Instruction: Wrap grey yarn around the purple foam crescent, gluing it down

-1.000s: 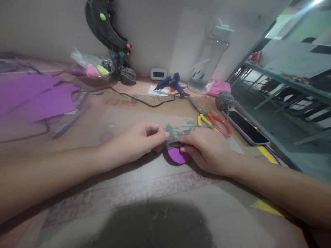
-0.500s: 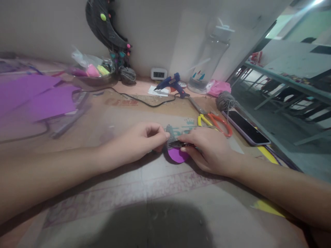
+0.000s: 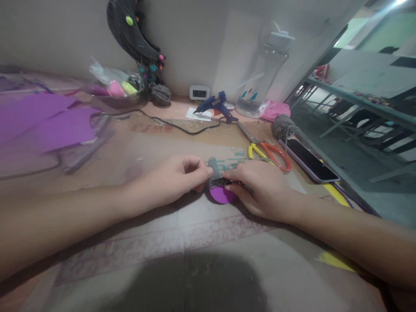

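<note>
A small purple paper piece [image 3: 222, 196] with a rounded lower edge is partly covered by grey yarn [image 3: 214, 172] laid in close rows. At its left side my left hand [image 3: 185, 173] is closed, thumb and forefinger pinching the yarn-covered edge. My right hand [image 3: 260, 186] is closed at the right side, its fingertips around a slim dark object [image 3: 232, 182] that lies against the yarn. The fingers hide most of that object, so its kind is unclear.
Behind my hands lie scissors [image 3: 274, 156] and a blue glue gun [image 3: 216, 105] with a black cord. A phone [image 3: 308, 160], a grey yarn ball [image 3: 283, 127] and a clear bottle [image 3: 261, 82] stand right. Purple sheets [image 3: 65, 128] and a metal bowl [image 3: 113, 99] occupy the left.
Both hands stay nearly in place. The purple piece and my right fingertips have shifted slightly left, and more of the dark object shows between the right fingers.
</note>
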Motion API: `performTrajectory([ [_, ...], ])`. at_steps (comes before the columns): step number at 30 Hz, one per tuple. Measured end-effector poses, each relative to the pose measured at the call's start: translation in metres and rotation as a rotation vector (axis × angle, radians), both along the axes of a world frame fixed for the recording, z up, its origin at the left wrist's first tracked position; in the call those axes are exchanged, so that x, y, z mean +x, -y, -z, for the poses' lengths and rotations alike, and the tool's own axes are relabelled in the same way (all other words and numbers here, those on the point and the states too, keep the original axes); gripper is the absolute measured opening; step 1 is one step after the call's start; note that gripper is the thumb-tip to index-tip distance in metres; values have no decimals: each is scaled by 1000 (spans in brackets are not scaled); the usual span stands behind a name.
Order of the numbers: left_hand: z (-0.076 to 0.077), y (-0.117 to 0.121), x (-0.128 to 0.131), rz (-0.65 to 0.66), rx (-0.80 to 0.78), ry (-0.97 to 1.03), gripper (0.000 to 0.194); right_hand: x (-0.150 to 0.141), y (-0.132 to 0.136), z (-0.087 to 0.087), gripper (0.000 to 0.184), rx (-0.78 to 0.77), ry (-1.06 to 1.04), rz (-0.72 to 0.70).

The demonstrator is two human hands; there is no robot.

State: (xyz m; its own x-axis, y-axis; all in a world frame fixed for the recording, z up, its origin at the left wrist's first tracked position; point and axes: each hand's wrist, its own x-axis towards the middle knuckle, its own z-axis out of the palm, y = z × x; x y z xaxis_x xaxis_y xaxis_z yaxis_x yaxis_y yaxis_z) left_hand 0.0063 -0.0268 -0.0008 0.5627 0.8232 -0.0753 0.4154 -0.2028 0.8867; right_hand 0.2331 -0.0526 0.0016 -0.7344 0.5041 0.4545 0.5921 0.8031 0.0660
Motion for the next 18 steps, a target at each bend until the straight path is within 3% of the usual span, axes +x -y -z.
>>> performTrajectory([
  [18, 3, 0, -1, 6, 3, 2, 35, 2, 0, 2, 18, 25, -8, -7],
])
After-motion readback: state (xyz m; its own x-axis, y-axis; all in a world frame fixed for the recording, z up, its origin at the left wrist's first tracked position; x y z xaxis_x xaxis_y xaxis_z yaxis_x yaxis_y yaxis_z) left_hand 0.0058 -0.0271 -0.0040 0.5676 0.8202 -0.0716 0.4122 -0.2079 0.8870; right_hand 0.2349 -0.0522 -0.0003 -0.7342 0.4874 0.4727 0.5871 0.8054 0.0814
